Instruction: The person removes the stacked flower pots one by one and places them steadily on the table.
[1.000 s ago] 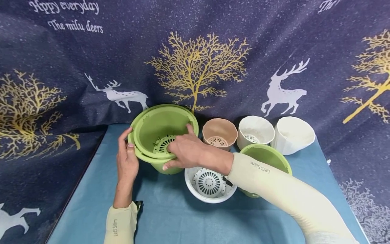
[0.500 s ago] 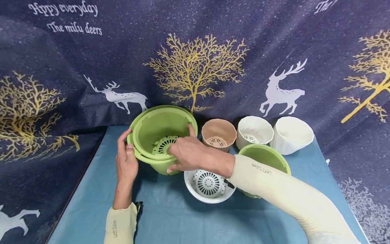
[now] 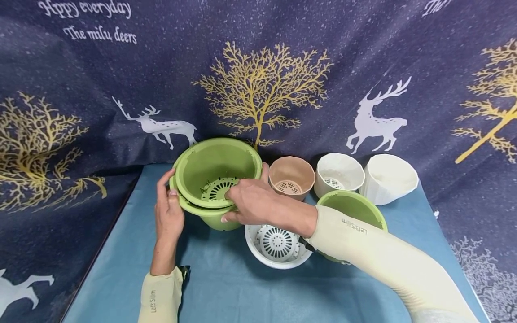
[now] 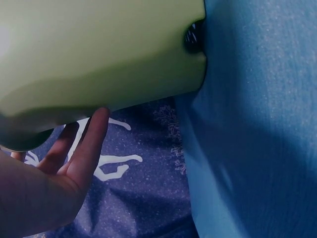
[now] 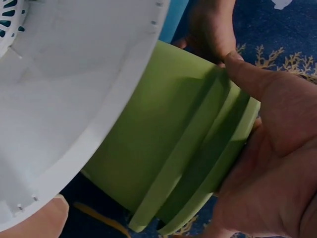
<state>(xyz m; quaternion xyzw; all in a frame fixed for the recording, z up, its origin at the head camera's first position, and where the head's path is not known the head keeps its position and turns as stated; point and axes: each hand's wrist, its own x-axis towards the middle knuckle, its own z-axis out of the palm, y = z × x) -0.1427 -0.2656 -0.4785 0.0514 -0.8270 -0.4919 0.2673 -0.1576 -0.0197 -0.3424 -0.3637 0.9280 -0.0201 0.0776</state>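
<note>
Two green plastic flowerpots sit one inside the other on the left of the table. The inner green pot (image 3: 202, 163) has a slotted disc in its base, and its rim stands slightly off the rim of the outer green pot (image 3: 220, 222). My left hand (image 3: 168, 215) holds the outer pot at its left rim; in the left wrist view its fingers (image 4: 94, 141) touch the pot's side. At the right rim, my right hand (image 3: 258, 202) grips the inner pot, its thumb over the outer pot's wall in the head view. The right wrist view shows a gap between the rims.
Close by the right forearm is a white pot (image 3: 264, 258) with a slotted base. Another green pot (image 3: 343, 202) stands partly behind the sleeve. A brown pot (image 3: 282, 168) and two white pots, one upright (image 3: 339, 163) and one tilted (image 3: 389, 172), line the back.
The inner green pot has shifted slightly, and its front rim now stands farther from the outer rim. My right index finger has moved from inside the rim to its outer edge. My left hand stays put.
</note>
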